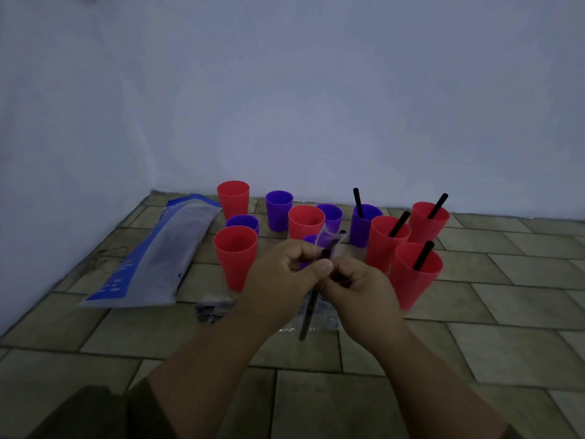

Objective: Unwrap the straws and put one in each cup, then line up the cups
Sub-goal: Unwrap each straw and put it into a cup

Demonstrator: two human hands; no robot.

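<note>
Several red and purple cups stand on the tiled floor by the wall. On the right, a purple cup (pixel 364 223) and three red cups (pixel 414 274) each hold a black straw (pixel 422 255). The cups on the left, such as a red cup (pixel 235 255), hold none. In front of them my left hand (pixel 281 277) and my right hand (pixel 357 286) both pinch a black straw (pixel 308 315) that is partly inside its clear wrapper (pixel 329 239). The wrapper's loose end sticks up above my fingers. A small purple cup (pixel 308 240) is partly hidden behind my hands.
A large blue and clear plastic straw pack (pixel 152 258) lies flat at the left. A small heap of clear wrappers (pixel 213 310) lies on the floor under my hands. The white wall runs close behind the cups and along the left.
</note>
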